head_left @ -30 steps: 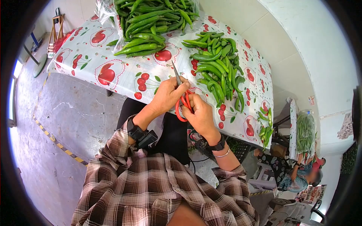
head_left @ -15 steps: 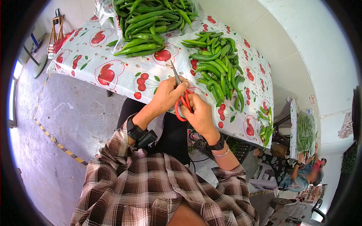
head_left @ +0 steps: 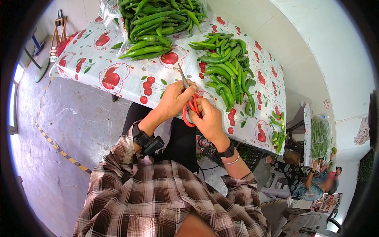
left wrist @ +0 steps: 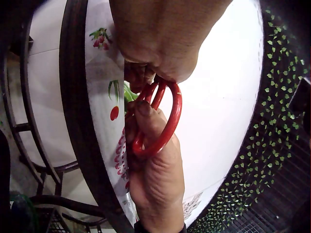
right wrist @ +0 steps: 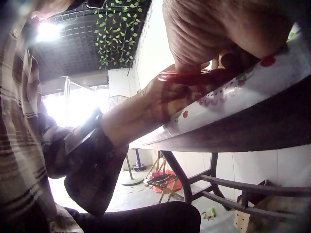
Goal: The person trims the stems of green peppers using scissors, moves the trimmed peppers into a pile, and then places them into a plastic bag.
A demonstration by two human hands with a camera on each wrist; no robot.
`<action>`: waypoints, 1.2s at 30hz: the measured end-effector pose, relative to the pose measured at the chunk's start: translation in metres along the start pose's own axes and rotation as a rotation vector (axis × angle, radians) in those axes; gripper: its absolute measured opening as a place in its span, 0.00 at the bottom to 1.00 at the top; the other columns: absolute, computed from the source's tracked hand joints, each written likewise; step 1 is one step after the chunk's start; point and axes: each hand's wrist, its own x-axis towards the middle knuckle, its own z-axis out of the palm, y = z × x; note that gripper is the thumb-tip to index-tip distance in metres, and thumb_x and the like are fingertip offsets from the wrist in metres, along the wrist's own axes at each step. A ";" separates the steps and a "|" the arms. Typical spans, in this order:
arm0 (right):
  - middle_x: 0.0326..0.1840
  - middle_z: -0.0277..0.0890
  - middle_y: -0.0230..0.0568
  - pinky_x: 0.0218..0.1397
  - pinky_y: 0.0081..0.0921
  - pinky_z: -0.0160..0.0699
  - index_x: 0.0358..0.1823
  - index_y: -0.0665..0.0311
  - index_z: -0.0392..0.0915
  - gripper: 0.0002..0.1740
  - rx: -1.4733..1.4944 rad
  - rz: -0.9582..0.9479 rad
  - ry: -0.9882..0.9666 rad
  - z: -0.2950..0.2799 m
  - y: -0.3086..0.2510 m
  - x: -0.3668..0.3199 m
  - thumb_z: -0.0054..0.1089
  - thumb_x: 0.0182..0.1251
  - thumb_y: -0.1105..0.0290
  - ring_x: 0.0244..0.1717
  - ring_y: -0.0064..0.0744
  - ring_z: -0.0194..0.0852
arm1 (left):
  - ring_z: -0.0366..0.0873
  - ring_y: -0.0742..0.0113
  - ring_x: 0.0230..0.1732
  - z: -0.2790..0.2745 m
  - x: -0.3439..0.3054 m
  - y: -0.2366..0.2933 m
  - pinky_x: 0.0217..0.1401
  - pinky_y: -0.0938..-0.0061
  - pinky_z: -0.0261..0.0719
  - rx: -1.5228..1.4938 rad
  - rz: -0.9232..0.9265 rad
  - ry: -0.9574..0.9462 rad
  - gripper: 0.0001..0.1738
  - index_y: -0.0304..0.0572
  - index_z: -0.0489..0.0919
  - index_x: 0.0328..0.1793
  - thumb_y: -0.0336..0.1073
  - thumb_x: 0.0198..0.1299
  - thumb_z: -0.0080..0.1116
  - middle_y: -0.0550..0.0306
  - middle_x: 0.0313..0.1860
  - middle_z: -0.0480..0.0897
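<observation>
A pair of scissors (head_left: 186, 117) with red handles is held over the table's near edge, its narrow dark blades pointing away and slightly left. My left hand (head_left: 175, 98) grips it around the blades near the pivot. The right hand (head_left: 209, 120) holds the red handles, its thumb through one loop. One red loop (left wrist: 176, 111) shows clearly in the left wrist view, between the two hands. Beyond the right hand lies a loose pile of green chili peppers (head_left: 229, 71). A larger heap of green chilies (head_left: 158, 25) spills from a clear plastic bag (head_left: 112, 12) at the back left.
The table (head_left: 130, 71) wears a white cloth printed with red fruit. Cut chili pieces (head_left: 278, 140) lie at its right end. Below that side stands a dark crate (head_left: 252, 158). Further right, another person (head_left: 312, 185) sits near a bagged bundle of green produce (head_left: 319, 138).
</observation>
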 end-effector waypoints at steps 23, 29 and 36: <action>0.22 0.74 0.40 0.27 0.30 0.72 0.37 0.64 0.73 0.11 -0.006 -0.031 0.032 0.001 0.000 -0.001 0.63 0.52 0.72 0.22 0.37 0.75 | 0.68 0.77 0.30 0.000 0.000 -0.004 0.35 0.78 0.70 0.013 -0.003 -0.003 0.16 0.30 0.77 0.39 0.39 0.65 0.48 0.60 0.26 0.75; 0.21 0.73 0.39 0.27 0.30 0.71 0.36 0.64 0.73 0.11 0.009 -0.034 0.048 0.002 0.000 -0.002 0.63 0.51 0.73 0.22 0.36 0.74 | 0.68 0.77 0.30 0.001 0.001 -0.007 0.35 0.78 0.71 -0.018 0.005 0.007 0.15 0.30 0.77 0.38 0.38 0.66 0.48 0.61 0.27 0.76; 0.20 0.72 0.38 0.26 0.30 0.70 0.35 0.64 0.73 0.11 0.009 -0.034 0.056 0.003 0.002 -0.002 0.64 0.51 0.73 0.21 0.36 0.73 | 0.68 0.78 0.30 0.000 -0.001 -0.003 0.34 0.78 0.70 -0.009 -0.008 0.005 0.16 0.30 0.78 0.38 0.39 0.66 0.49 0.61 0.26 0.75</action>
